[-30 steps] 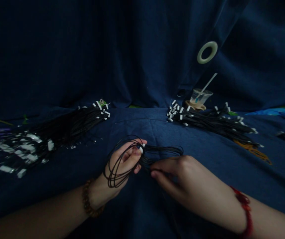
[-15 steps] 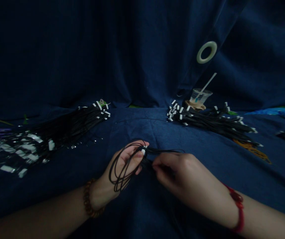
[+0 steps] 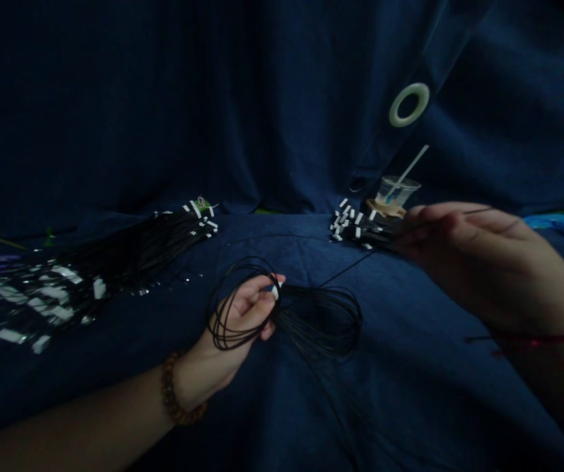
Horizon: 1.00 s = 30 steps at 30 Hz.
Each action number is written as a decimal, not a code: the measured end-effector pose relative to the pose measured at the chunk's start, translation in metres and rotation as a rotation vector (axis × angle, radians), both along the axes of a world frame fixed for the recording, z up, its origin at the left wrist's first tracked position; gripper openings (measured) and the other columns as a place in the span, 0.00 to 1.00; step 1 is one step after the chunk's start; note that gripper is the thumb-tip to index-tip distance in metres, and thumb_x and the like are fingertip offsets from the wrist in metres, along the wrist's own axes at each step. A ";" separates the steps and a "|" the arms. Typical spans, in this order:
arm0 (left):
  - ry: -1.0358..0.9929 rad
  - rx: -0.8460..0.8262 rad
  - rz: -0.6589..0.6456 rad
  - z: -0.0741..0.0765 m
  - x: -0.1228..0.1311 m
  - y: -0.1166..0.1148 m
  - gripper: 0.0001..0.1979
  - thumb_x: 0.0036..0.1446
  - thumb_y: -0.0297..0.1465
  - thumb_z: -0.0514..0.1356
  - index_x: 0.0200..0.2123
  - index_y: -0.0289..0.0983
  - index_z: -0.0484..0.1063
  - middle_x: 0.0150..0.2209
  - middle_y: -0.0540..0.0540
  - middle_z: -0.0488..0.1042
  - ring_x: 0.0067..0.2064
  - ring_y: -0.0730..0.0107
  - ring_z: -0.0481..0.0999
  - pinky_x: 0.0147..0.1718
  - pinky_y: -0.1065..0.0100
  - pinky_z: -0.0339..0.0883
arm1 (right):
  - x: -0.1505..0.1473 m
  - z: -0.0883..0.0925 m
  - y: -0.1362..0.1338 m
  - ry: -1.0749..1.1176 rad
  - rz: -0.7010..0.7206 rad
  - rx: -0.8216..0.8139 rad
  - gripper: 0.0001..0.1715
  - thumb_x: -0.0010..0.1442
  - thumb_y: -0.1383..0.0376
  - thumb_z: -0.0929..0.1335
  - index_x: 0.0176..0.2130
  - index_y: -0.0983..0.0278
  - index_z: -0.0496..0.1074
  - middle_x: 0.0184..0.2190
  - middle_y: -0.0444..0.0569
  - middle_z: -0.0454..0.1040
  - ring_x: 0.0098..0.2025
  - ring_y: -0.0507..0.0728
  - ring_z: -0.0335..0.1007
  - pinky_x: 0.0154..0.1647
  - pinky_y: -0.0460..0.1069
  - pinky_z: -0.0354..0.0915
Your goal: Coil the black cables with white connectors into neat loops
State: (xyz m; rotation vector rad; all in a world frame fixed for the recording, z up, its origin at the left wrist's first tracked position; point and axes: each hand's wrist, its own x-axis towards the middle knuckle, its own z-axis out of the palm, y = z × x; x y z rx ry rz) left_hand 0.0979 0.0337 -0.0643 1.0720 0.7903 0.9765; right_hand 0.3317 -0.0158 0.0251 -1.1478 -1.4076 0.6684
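Note:
My left hand [image 3: 247, 314] is closed around the middle of a looped bundle of thin black cords [image 3: 334, 314], with a small white tag [image 3: 277, 289] at its thumb and fingertips. Loops stick out on both sides of that hand, and loose ends hang below on the right. Raised at the right, my right hand [image 3: 483, 262] pinches a black cord [image 3: 348, 267] that runs taut, slanting up from the bundle. Its fingertips are dim and slightly blurred.
Black cords with white tags [image 3: 164, 242] lie in a long pile at the left. Another tagged bundle [image 3: 351, 226] sits at the right, partly behind my right hand. Beyond it stand a clear cup [image 3: 397, 191] with a stick and a pale ring [image 3: 409, 105].
My right hand has moved up and right, drawing a cord out from the bundle. The bundle's loops have spread to the right, while my left hand has shifted slightly left.

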 end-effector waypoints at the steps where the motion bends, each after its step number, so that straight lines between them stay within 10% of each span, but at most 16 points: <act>1: -0.002 0.005 0.003 0.000 0.000 0.000 0.12 0.52 0.30 0.60 0.41 0.36 0.70 0.26 0.53 0.62 0.20 0.83 0.59 0.18 0.75 0.52 | -0.003 0.001 0.000 -0.020 -0.066 0.061 0.25 0.62 0.66 0.51 0.38 0.57 0.73 0.41 0.39 0.72 0.42 0.49 0.66 0.32 0.50 0.57; 6: -0.037 0.008 -0.007 0.000 -0.001 0.000 0.11 0.51 0.30 0.61 0.40 0.36 0.71 0.25 0.52 0.62 0.21 0.82 0.59 0.18 0.76 0.54 | -0.027 0.011 -0.011 0.145 -0.166 -0.036 0.28 0.64 0.65 0.46 0.43 0.57 0.69 0.48 0.40 0.69 0.31 0.45 0.69 0.26 0.46 0.58; 12: -0.126 -0.052 -0.104 0.001 -0.003 -0.003 0.09 0.51 0.27 0.61 0.38 0.40 0.73 0.27 0.51 0.64 0.23 0.82 0.61 0.19 0.79 0.57 | -0.062 -0.016 -0.025 0.163 0.378 -0.404 0.06 0.59 0.65 0.62 0.31 0.66 0.62 0.25 0.47 0.74 0.21 0.50 0.70 0.23 0.44 0.66; 20: -0.093 0.013 -0.150 -0.003 -0.006 -0.006 0.11 0.50 0.24 0.61 0.37 0.42 0.75 0.32 0.51 0.68 0.22 0.85 0.63 0.19 0.79 0.58 | -0.078 -0.043 -0.032 -0.555 0.097 -0.215 0.06 0.60 0.65 0.60 0.31 0.64 0.63 0.23 0.42 0.71 0.24 0.49 0.68 0.22 0.42 0.59; 30: 0.011 0.071 -0.089 -0.006 -0.008 -0.010 0.09 0.50 0.28 0.61 0.37 0.42 0.74 0.33 0.50 0.69 0.23 0.80 0.65 0.21 0.75 0.60 | -0.082 -0.048 -0.030 -0.732 0.036 -0.121 0.06 0.59 0.66 0.60 0.30 0.65 0.62 0.21 0.42 0.68 0.17 0.47 0.58 0.17 0.43 0.51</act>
